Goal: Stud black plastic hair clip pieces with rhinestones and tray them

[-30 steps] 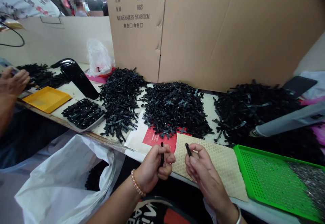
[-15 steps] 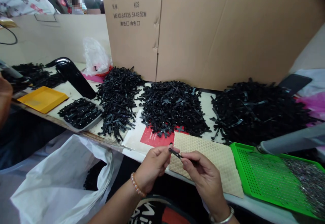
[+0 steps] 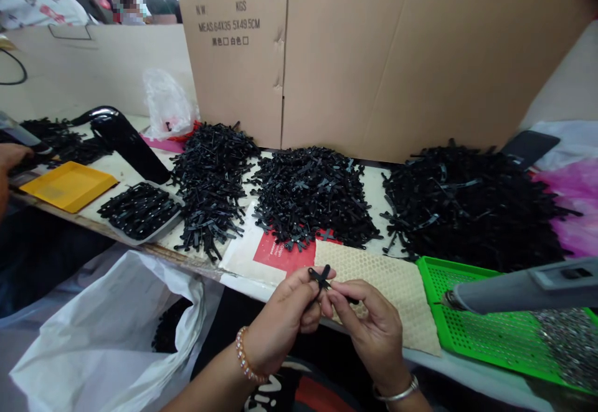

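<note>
My left hand (image 3: 289, 315) and my right hand (image 3: 369, 328) meet at the table's near edge, both pinched on small black plastic strips (image 3: 321, 277) that cross into an X between the fingertips. They hover over the front of a beige honeycomb mat (image 3: 392, 275). Just beyond lie three big heaps of the same black parts: a left heap (image 3: 210, 181), a middle heap (image 3: 313, 194) and a right heap (image 3: 467, 203).
A green mesh tray (image 3: 490, 331) holds small silvery bits at right, with a grey tool (image 3: 523, 290) hanging over it. A white bag (image 3: 112, 331) gapes at lower left. Further left are a tray of black parts (image 3: 137, 209), a yellow tray (image 3: 68, 184) and another person's hand (image 3: 12, 156). Cardboard (image 3: 374, 50) walls the back.
My hands came together from apart, and the two black strips now cross between my fingertips. The grey tool slid down and left over the green tray. The other person's hand pulled back leftward.
</note>
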`<state>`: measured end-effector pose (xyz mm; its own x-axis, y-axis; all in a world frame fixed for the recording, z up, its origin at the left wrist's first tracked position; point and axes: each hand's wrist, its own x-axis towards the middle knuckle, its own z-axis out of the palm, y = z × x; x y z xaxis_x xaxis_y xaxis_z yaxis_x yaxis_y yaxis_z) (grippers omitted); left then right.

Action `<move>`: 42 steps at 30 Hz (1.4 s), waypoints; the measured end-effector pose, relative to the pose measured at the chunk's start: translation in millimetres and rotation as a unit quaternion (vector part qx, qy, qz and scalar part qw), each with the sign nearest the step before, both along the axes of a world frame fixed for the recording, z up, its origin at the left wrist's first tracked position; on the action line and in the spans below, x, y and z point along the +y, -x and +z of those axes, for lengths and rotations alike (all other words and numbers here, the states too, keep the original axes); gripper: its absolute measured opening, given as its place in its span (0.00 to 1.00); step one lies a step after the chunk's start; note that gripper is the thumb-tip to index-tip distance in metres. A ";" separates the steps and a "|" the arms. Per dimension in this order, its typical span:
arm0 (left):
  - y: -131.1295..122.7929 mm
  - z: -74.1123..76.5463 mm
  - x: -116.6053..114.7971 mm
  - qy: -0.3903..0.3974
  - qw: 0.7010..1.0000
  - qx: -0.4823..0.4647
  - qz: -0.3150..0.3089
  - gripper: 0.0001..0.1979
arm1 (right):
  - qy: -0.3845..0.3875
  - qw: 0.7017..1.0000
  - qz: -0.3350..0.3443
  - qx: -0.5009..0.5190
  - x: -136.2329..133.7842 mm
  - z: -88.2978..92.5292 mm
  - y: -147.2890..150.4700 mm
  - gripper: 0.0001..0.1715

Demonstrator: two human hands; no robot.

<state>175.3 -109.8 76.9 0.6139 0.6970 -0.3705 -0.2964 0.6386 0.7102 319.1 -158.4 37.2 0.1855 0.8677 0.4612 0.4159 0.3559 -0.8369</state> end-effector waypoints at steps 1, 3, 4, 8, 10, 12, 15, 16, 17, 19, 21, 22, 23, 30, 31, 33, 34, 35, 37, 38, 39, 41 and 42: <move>-0.1 0.2 -0.1 0.001 1.000 0.000 0.001 0.17 | -0.001 1.000 0.000 -0.008 -0.2 0.1 -0.3 0.07; 0.4 0.7 0.1 0.002 1.000 0.003 0.004 0.18 | -0.005 1.000 0.003 -0.023 -0.1 0.9 -0.8 0.08; 0.7 0.8 0.3 0.003 1.000 0.006 0.006 0.18 | -0.008 0.999 0.007 -0.030 0.3 1.4 -1.0 0.08; 0.4 -0.8 0.5 0.002 1.000 0.020 0.009 0.18 | -0.013 0.998 0.018 -0.063 1.5 1.8 -0.2 0.09; -1.1 -3.2 0.6 -0.008 0.999 0.044 0.016 0.18 | -0.024 0.996 0.020 -0.084 0.5 1.4 0.4 0.09; -1.8 -5.7 2.6 -0.025 0.996 0.082 0.020 0.21 | -0.034 0.994 0.028 -0.101 -0.4 2.2 -1.1 0.08; 2.8 -9.0 11.8 -0.075 0.986 0.141 0.039 0.21 | -0.008 0.994 0.042 -0.103 7.0 7.4 -11.4 0.08; 6.3 -10.1 16.4 -0.095 0.982 0.155 0.051 0.21 | 0.007 0.994 0.039 -0.105 14.0 9.8 -17.1 0.08; 10.7 -11.3 21.2 -0.112 0.977 0.169 0.065 0.21 | 0.022 0.992 0.032 -0.117 23.8 11.9 -23.5 0.09; 20.4 -14.2 30.2 -0.133 0.967 0.196 0.093 0.21 | 0.054 0.981 0.018 -0.185 50.4 14.3 -37.1 0.10; 29.7 -17.4 36.3 -0.137 0.960 0.216 0.110 0.21 | 0.085 0.947 0.032 -0.308 81.5 13.7 -48.7 0.11; 33.6 -18.8 37.9 -0.134 0.959 0.220 0.117 0.21 | 0.100 0.921 0.049 -0.374 96.1 12.9 -52.8 0.12; 36.8 -19.9 38.7 -0.130 0.959 0.220 0.119 0.21 | 0.115 0.889 0.068 -0.438 109.0 12.3 -55.5 0.13; 44.5 -24.4 39.8 -0.097 0.975 0.175 0.101 0.18 | 0.097 0.752 0.130 -0.639 135.1 23.1 -53.9 0.06; 44.5 -25.3 40.8 -0.095 0.977 0.168 0.096 0.17 | 0.080 0.747 0.139 -0.645 135.0 24.6 -54.4 0.06; 44.0 -27.3 43.2 -0.084 0.981 0.152 0.084 0.17 | 0.062 0.744 0.162 -0.645 136.9 25.4 -57.5 0.05; 43.4 -28.2 44.3 -0.077 0.984 0.143 0.077 0.17 | 0.063 0.749 0.170 -0.637 139.0 24.9 -59.9 0.04; 42.8 -29.0 45.3 -0.068 0.986 0.135 0.072 0.17 | 0.070 0.761 0.173 -0.621 141.5 24.2 -62.8 0.03; 41.1 -29.7 46.6 -0.055 0.989 0.121 0.062 0.17 | 0.083 0.808 0.174 -0.556 145.8 23.6 -68.8 0.02; 40.2 -29.4 46.7 -0.050 0.990 0.117 0.058 0.17 | 0.086 0.841 0.171 -0.506 146.6 24.2 -71.0 0.02; 39.1 -28.6 46.4 -0.045 0.991 0.111 0.053 0.17 | 0.091 0.878 0.165 -0.441 145.6 25.6 -72.0 0.03; 36.5 -24.8 44.4 -0.035 0.994 0.098 0.041 0.16 | 0.122 0.943 0.152 -0.271 136.9 30.0 -68.7 0.06; 34.9 -21.9 42.7 -0.033 0.995 0.089 0.035 0.15 | 0.148 0.962 0.147 -0.173 129.0 32.3 -64.1 0.08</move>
<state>140.3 -67.1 55.0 0.4914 0.7627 -0.4204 -0.2046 0.5703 0.7956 383.2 -29.4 69.5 -0.2086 0.9622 0.1749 0.6058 0.2675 -0.7493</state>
